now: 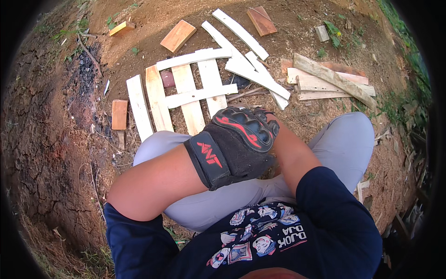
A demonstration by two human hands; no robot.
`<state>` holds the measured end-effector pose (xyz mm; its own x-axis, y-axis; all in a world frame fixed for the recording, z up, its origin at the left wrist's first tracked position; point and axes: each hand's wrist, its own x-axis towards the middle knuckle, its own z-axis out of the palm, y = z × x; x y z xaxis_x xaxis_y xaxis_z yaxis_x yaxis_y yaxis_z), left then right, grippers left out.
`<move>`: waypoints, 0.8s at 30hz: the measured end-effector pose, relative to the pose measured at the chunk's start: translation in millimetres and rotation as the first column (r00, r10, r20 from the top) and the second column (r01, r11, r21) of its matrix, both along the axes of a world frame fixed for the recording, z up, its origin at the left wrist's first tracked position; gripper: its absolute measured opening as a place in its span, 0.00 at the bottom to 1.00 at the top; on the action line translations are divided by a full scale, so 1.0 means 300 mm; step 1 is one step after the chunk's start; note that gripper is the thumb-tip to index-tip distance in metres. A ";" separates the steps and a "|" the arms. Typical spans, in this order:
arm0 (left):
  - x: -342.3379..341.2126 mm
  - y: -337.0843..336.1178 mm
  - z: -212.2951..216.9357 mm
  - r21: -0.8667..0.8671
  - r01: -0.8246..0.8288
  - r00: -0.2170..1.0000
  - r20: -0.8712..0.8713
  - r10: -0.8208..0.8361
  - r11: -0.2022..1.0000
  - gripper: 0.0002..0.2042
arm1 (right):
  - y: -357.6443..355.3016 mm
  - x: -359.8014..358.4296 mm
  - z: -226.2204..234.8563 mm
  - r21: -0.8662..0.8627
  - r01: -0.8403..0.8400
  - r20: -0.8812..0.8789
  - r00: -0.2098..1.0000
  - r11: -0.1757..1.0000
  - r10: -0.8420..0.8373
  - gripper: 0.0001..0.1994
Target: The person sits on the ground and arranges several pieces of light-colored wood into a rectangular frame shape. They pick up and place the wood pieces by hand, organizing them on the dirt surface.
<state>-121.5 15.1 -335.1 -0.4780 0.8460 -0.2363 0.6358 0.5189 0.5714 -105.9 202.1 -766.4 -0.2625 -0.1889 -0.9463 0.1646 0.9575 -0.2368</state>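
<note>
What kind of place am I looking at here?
Outdoors, probably a yard or a patch of open ground: there's bare brown soil, a leafy green plant growing from it, and pale wooden slats laid straight on the earth.

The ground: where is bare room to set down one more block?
Bare soil lies between the top brown block and the small grey block, and between the yellow block and tan block. Crowded: the middle slats and the right plank pile.
</note>
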 end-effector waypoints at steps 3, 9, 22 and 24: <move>0.005 0.005 0.006 0.004 -0.010 1.000 0.009 0.010 1.000 0.31 | -0.003 -0.008 0.018 -0.001 -0.008 0.002 1.000 1.000 0.008 0.49; 0.009 0.010 0.001 -0.078 -0.012 1.000 -0.005 0.011 0.997 0.31 | 0.004 -0.009 0.031 0.000 -0.015 0.009 1.000 1.000 0.015 0.50; 0.099 0.052 -0.061 -0.041 0.015 0.999 -0.044 -0.017 0.999 0.26 | 0.013 -0.019 0.016 -0.027 -0.037 0.016 0.999 0.999 0.037 0.55; 0.117 0.060 -0.068 -0.056 0.020 0.999 -0.042 -0.022 0.998 0.25 | -0.007 -0.021 0.095 0.058 -0.005 -0.026 1.000 0.998 0.006 0.61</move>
<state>-86.5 33.2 -355.5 -0.4707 0.8422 -0.2630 0.6701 0.5352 0.5143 -112.3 200.1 -738.1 -0.2863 -0.1354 -0.9485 0.1537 0.9706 -0.1850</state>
